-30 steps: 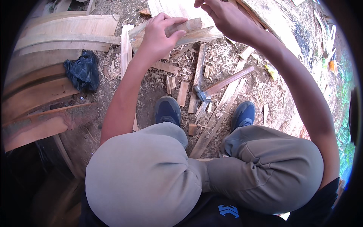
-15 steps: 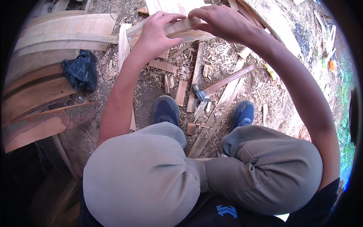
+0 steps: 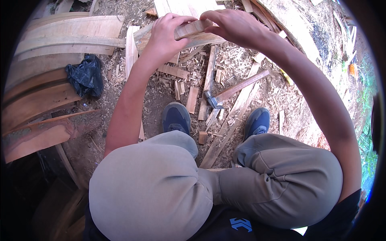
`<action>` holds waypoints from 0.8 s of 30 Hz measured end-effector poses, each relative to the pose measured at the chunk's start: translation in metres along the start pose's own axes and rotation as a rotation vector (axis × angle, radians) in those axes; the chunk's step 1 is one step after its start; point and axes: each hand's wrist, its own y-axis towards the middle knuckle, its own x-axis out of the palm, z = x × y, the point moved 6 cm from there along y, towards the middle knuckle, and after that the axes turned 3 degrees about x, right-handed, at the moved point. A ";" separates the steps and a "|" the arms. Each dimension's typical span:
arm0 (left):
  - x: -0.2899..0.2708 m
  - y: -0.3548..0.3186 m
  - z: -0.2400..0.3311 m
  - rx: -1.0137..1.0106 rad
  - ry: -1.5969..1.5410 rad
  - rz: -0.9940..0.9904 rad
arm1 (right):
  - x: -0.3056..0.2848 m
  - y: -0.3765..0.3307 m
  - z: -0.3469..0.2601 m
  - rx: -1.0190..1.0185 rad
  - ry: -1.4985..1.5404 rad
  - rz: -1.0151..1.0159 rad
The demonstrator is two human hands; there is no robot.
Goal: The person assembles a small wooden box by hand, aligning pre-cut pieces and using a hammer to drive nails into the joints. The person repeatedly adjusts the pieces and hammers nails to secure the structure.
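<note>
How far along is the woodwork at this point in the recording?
Done: split offcuts and chips litter the ground, and the hammer lies set down between the shoes. In hand: the left hand and right hand both grip a small wooden strip. Left: the strip is not yet placed anywhere; curved planks lie alongside.

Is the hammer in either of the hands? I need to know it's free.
No, the hammer lies on the ground while both hands hold a wood piece.
</note>
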 end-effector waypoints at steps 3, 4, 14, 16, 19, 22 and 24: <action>-0.001 0.000 0.002 0.002 -0.052 0.001 | 0.001 0.000 0.001 0.002 0.025 0.004; -0.002 0.000 0.004 -0.001 -0.075 -0.001 | 0.001 -0.001 0.002 0.015 0.038 -0.011; -0.005 -0.003 0.005 0.015 -0.092 0.119 | 0.001 0.000 0.001 -0.009 0.107 0.012; -0.003 -0.003 0.009 0.032 -0.054 0.156 | 0.002 0.000 0.001 -0.008 0.101 0.020; 0.001 -0.003 0.013 0.013 -0.029 0.236 | 0.004 0.000 0.003 -0.007 0.076 0.027; 0.006 -0.007 0.010 0.049 -0.010 0.300 | 0.007 0.001 0.007 -0.010 0.092 0.033; 0.009 -0.008 0.011 0.072 0.006 0.333 | 0.007 0.000 0.008 -0.007 0.101 0.052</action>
